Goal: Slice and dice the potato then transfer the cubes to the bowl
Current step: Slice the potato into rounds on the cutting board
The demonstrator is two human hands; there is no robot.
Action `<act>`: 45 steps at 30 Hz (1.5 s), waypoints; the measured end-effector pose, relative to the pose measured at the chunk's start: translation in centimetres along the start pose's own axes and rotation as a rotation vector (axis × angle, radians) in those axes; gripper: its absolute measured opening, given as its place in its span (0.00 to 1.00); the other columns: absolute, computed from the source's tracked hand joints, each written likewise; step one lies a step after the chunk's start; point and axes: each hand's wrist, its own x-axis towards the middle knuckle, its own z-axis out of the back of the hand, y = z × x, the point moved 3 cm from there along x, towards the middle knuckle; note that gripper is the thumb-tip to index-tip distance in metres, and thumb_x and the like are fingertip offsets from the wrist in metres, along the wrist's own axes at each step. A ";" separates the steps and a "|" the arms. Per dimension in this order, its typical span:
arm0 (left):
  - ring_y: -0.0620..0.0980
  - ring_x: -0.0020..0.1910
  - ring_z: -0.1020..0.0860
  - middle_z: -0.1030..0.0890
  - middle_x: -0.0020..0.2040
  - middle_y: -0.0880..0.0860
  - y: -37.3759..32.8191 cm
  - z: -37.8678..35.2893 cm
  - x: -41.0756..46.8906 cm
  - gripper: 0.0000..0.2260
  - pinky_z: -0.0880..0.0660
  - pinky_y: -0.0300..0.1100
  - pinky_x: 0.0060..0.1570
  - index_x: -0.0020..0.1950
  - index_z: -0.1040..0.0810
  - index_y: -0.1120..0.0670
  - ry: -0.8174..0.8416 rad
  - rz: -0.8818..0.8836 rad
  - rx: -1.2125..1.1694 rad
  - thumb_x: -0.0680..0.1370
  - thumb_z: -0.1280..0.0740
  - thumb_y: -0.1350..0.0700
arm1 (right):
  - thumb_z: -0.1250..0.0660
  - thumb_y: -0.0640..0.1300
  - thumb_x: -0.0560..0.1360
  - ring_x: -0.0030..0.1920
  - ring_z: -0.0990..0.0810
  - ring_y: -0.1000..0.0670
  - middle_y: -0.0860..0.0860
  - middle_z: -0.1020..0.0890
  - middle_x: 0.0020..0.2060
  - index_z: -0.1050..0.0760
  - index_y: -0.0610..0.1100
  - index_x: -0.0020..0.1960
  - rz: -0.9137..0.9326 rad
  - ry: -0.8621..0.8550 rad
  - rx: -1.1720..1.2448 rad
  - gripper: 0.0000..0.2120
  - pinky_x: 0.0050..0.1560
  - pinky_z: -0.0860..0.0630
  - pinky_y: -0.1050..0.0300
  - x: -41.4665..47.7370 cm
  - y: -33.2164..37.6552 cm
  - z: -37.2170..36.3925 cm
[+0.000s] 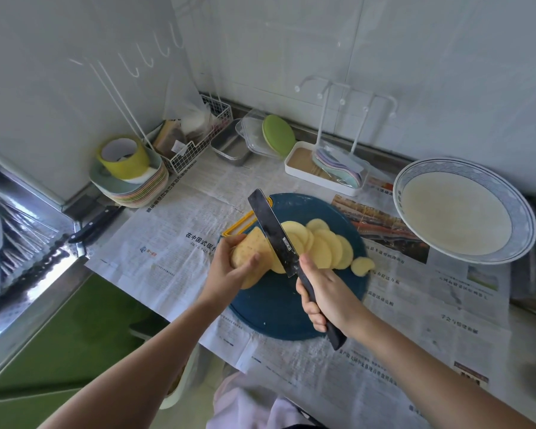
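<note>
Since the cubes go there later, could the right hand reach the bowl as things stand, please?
Probably yes: the bowl sits right of the board, nothing standing between, though the right hand grips the knife.

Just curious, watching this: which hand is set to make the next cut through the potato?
The right hand: it grips the knife, whose blade meets the cut end of the potato, beside the slices. The left hand holds the potato on the board.

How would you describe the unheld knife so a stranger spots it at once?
From the round blue cutting board, look left to the stack of pastel plates. The black-handled knife lies just in front of that stack. Unlike the long knife in the right hand, nobody holds it.
</note>
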 end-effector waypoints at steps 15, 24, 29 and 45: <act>0.34 0.49 0.24 0.26 0.57 0.45 -0.1 -0.1 -0.2 0.24 0.24 0.34 0.40 0.59 0.30 0.47 0.003 0.007 0.005 0.67 0.29 0.43 | 0.50 0.66 0.78 0.20 0.40 0.51 0.47 0.38 0.23 0.38 0.43 0.33 -0.011 -0.009 -0.006 0.29 0.23 0.41 0.60 -0.4 -0.4 -0.8; 0.37 0.50 0.24 0.26 0.57 0.48 -0.3 -0.2 -0.4 0.25 0.24 0.34 0.37 0.58 0.31 0.45 0.022 0.013 -0.027 0.65 0.28 0.40 | 0.49 0.66 0.78 0.20 0.40 0.51 0.47 0.38 0.23 0.38 0.42 0.34 -0.006 -0.041 -0.022 0.28 0.22 0.41 0.61 -0.4 -0.5 -1.2; 0.43 0.54 0.24 0.26 0.57 0.48 -0.1 -0.1 -0.3 0.27 0.22 0.38 0.42 0.57 0.30 0.44 0.018 0.019 -0.017 0.63 0.28 0.36 | 0.48 0.68 0.74 0.21 0.42 0.50 0.49 0.40 0.22 0.39 0.42 0.35 0.067 -0.110 -0.077 0.29 0.23 0.44 0.58 -0.5 -0.7 -1.7; 0.44 0.58 0.26 0.27 0.59 0.48 0.7 0.0 -0.5 0.28 0.23 0.51 0.55 0.57 0.31 0.42 -0.026 -0.024 0.064 0.62 0.29 0.32 | 0.51 0.64 0.78 0.22 0.44 0.54 0.55 0.43 0.20 0.44 0.43 0.30 0.161 -0.246 -0.276 0.28 0.24 0.45 0.60 -0.5 -1.4 -2.4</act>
